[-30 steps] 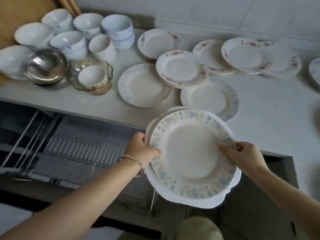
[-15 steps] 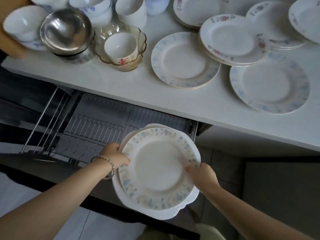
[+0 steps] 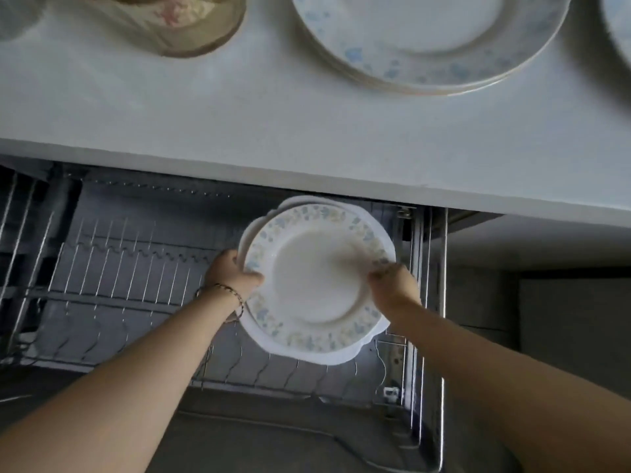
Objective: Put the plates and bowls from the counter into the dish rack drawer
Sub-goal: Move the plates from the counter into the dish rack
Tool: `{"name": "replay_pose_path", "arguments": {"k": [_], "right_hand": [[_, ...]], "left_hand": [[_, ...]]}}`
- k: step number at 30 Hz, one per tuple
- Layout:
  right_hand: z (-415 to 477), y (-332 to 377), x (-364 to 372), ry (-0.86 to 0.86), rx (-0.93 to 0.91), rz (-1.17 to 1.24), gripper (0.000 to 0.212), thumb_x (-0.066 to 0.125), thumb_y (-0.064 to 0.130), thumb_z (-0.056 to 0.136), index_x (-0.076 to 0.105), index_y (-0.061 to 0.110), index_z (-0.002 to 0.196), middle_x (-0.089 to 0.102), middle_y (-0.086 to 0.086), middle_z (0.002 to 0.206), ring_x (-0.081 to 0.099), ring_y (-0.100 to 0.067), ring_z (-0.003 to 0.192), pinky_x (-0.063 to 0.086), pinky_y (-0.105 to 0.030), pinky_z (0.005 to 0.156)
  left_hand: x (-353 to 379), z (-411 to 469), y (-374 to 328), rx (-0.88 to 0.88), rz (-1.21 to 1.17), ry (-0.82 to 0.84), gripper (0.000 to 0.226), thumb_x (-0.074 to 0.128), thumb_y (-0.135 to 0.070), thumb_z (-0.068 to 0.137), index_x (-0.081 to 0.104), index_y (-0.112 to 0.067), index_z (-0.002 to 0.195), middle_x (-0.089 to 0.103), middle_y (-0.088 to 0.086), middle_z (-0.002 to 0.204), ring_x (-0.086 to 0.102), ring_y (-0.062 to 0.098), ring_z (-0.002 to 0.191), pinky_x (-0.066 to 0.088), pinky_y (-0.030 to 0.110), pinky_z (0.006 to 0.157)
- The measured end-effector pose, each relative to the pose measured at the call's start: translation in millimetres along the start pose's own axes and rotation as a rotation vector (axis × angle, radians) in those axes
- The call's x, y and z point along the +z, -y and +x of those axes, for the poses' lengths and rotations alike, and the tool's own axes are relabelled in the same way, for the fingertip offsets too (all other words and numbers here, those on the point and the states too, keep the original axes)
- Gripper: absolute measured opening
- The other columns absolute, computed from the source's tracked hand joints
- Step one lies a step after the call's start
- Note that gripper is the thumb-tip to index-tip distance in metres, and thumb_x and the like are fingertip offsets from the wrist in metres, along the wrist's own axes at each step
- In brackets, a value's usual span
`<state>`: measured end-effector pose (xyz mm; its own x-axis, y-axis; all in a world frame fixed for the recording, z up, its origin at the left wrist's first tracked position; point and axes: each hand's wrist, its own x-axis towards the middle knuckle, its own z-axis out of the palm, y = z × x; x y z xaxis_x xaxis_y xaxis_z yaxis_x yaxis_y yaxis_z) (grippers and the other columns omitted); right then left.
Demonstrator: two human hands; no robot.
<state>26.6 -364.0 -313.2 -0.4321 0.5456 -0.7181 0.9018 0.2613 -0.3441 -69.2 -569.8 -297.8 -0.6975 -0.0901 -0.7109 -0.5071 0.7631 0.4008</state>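
A small stack of plates (image 3: pixel 317 278), a blue-and-yellow flowered one on top of plain white ones, hangs over the right part of the open wire dish rack drawer (image 3: pixel 136 268). My left hand (image 3: pixel 235 271), with a bracelet at the wrist, grips the stack's left rim. My right hand (image 3: pixel 392 285) holds the right rim, fingers over the top plate. On the white counter (image 3: pixel 239 124) above lies a blue-patterned plate stack (image 3: pixel 430 39) and an amber glass bowl (image 3: pixel 177 22), both cut off by the frame's top edge.
The drawer's upright wire dividers run left of the plates, with empty slots. Its right side rail (image 3: pixel 440 302) stands close to my right hand. The counter's front edge (image 3: pixel 307 186) overhangs the drawer's back. A dark cabinet front (image 3: pixel 563 319) lies to the right.
The plate stack has come down from counter height into the drawer's right part, held by both hands. My view has dropped closer, so most of the counter's dishes have left the frame.
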Motion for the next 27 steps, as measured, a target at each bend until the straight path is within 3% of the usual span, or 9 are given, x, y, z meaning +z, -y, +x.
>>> {"name": "replay_pose_path", "arguments": {"k": [2,6,11,17,20,23,25,27], "right_hand": [[14.3,-2.9,1.7,-0.071,0.056,0.022,0.032,0.042,0.012,0.091,0.058,-0.001,0.116,0.065,-0.023,0.11,0.064,-0.03,0.085,0.052,-0.028,0.069],[24.6,-4.1,3.3,-0.154,0.166,0.06,0.036,0.034,0.009,0.095,0.044,-0.004,0.128,0.05,-0.025,0.128,0.053,-0.036,0.114,0.044,-0.034,0.091],[19.4,0.6,13.0,-0.225,0.158,0.087,0.046,0.037,-0.006,0.087,0.036,0.001,0.132,0.039,-0.024,0.133,0.044,-0.038,0.119,0.04,-0.037,0.097],[18.5,-5.0,20.7,-0.236,0.136,0.15,0.053,0.038,-0.002,0.084,0.029,0.001,0.136,0.034,-0.021,0.14,0.039,-0.038,0.126,0.037,-0.041,0.105],[18.6,-9.0,25.3,-0.219,0.105,0.129,0.061,0.04,0.003,0.086,0.018,-0.001,0.142,0.025,-0.021,0.149,0.029,-0.035,0.136,0.028,-0.044,0.112],[16.7,-10.0,25.3,-0.198,0.098,0.085,0.069,0.041,0.006,0.088,0.006,0.001,0.147,0.016,-0.021,0.154,0.022,-0.034,0.141,0.025,-0.044,0.115],[12.9,-8.6,20.1,-0.154,0.094,0.059,0.07,0.04,0.006,0.088,0.002,0.001,0.147,0.015,-0.022,0.154,0.023,-0.034,0.141,0.026,-0.043,0.115],[6.1,-5.1,10.5,-0.091,0.107,0.032,0.072,0.039,0.003,0.087,0.0,0.002,0.147,0.027,-0.024,0.149,0.036,-0.037,0.133,0.036,-0.042,0.109]], "left_hand": [[14.6,17.5,-7.2,0.039,0.02,0.02,0.036,0.068,-0.005,0.072,0.062,-0.005,0.107,0.068,0.012,0.104,0.066,0.03,0.093,0.054,0.032,0.072],[39.7,38.3,-14.3,0.071,0.048,0.043,0.039,0.069,-0.01,0.074,0.058,-0.003,0.111,0.067,0.013,0.107,0.066,0.029,0.095,0.056,0.033,0.075],[48.7,44.1,-10.6,0.105,0.025,-0.029,0.042,0.065,-0.013,0.075,0.052,-0.003,0.114,0.061,0.016,0.111,0.062,0.028,0.088,0.053,0.034,0.072],[56.3,35.5,-6.2,0.134,0.009,-0.039,0.035,0.056,-0.008,0.078,0.053,-0.001,0.112,0.056,0.025,0.116,0.062,0.038,0.093,0.055,0.046,0.082],[59.6,33.3,-5.4,0.111,-0.043,-0.015,0.034,0.052,-0.003,0.08,0.053,-0.003,0.113,0.056,0.025,0.115,0.062,0.038,0.095,0.055,0.041,0.078],[54.8,31.6,-5.4,0.138,-0.055,0.038,0.031,0.05,0.003,0.08,0.054,-0.004,0.11,0.062,0.016,0.106,0.063,0.034,0.092,0.049,0.028,0.062],[48.8,26.3,-6.0,0.17,0.05,0.09,0.037,0.051,0.001,0.082,0.051,-0.007,0.118,0.061,0.017,0.108,0.061,0.03,0.09,0.051,0.03,0.068],[43.1,16.3,-8.5,0.133,0.289,0.084,0.047,0.053,-0.009,0.085,0.042,-0.013,0.131,0.049,0.02,0.123,0.055,0.032,0.104,0.053,0.037,0.084]]}}
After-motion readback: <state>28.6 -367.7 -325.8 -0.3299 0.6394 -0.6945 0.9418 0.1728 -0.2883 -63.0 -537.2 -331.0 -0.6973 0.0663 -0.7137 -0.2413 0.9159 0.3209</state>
